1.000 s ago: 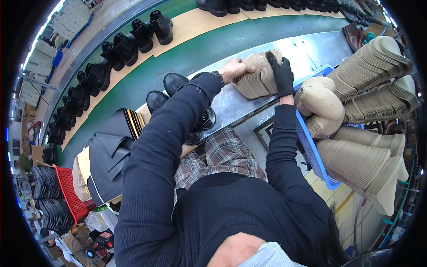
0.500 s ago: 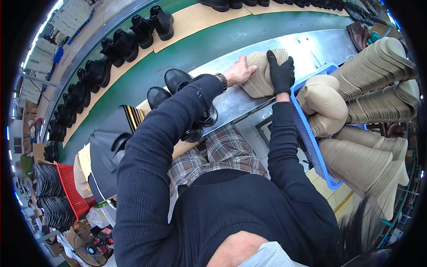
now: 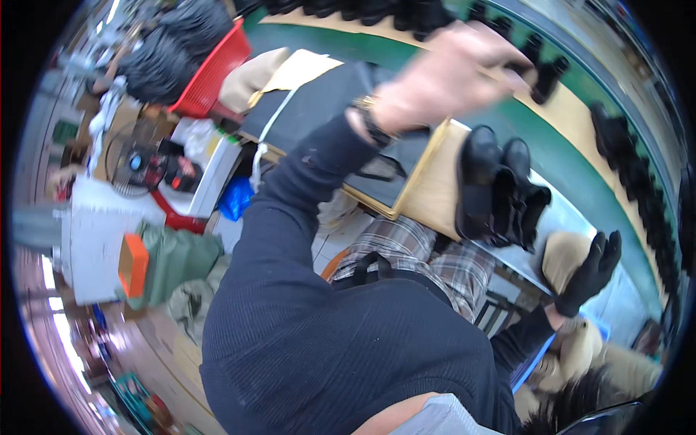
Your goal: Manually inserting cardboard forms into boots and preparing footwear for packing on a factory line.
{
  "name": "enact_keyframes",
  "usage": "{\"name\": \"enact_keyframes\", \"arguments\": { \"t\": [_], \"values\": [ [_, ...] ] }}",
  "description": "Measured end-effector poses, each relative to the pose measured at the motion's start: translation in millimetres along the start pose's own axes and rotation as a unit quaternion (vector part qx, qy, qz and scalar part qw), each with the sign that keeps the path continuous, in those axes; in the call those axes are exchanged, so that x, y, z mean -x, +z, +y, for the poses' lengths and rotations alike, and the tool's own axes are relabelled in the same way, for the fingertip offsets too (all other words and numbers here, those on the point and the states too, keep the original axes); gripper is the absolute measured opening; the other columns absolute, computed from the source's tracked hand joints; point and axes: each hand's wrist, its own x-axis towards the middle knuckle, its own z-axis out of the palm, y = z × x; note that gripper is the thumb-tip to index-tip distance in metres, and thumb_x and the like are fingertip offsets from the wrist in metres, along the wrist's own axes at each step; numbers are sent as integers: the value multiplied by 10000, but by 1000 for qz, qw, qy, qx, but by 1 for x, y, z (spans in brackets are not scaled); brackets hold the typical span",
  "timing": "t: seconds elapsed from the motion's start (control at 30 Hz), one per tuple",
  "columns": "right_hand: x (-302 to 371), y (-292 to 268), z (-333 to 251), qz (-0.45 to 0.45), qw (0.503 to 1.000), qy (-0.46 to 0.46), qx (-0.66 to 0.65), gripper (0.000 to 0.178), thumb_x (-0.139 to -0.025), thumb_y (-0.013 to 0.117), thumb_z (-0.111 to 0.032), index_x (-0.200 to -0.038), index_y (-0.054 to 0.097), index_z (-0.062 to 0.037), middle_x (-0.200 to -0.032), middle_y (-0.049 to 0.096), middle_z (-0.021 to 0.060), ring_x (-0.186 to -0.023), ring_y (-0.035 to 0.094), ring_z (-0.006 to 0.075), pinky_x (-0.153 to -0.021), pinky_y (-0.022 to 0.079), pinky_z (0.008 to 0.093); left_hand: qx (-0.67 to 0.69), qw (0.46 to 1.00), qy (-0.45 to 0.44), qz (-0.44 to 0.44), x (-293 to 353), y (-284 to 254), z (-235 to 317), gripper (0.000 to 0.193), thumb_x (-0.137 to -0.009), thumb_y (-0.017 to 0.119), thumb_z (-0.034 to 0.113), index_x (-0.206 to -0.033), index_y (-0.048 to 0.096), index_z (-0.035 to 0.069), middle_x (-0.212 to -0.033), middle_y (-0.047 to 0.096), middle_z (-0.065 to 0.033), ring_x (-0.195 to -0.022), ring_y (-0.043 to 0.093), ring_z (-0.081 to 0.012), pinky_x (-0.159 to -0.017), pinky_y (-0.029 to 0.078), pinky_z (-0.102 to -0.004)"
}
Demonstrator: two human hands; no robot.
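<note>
My bare left hand (image 3: 444, 78) is raised and blurred above the dark flat sheets (image 3: 326, 109), fingers stretched toward the row of black boots (image 3: 540, 69); nothing shows in it. My right hand (image 3: 591, 272), in a black glove, has its fingers spread and rests against a beige rounded piece (image 3: 560, 255) at the bench edge. A pair of black shoes (image 3: 500, 185) stands on a pale wooden board (image 3: 435, 190) between the two hands. My dark-sleeved arms and torso fill the lower middle.
A green conveyor (image 3: 580, 156) with black boots runs along the right. A red basket (image 3: 217, 72) sits at the top left, a small fan (image 3: 134, 163) and white boxes at the left. A blue tray (image 3: 535, 357) and more beige pieces (image 3: 631, 370) lie at the lower right.
The view has swung sharply to the left. My left hand has come off the beige stack and risen toward the boots. The gloved right hand stays by the beige piece, fingers now spread.
</note>
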Motion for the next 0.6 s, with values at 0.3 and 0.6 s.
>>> {"name": "enact_keyframes", "arguments": {
  "t": [0.3,0.6],
  "values": [
    [30,64,-100,-133,984,-114,22,378,-885,536,-32,-1258,518,24,-1275,548,128,-1176,503,220,-993,357,314,-455,655,-547,256,268,-287,-219,318,-775,612,292,-897,693,9,-936,648,-245,-906,623,-401,-802,486,-468],
    [39,77,-113,-148,980,-109,81,375,-897,516,-46,-1269,510,4,-1287,539,130,-1191,501,229,-982,381,328,39,672,-598,434,374,-273,-298,309,-864,547,157,-1084,632,-42,-966,681,-160,-854,678,-249,-715,543,-347]
  ]
}}
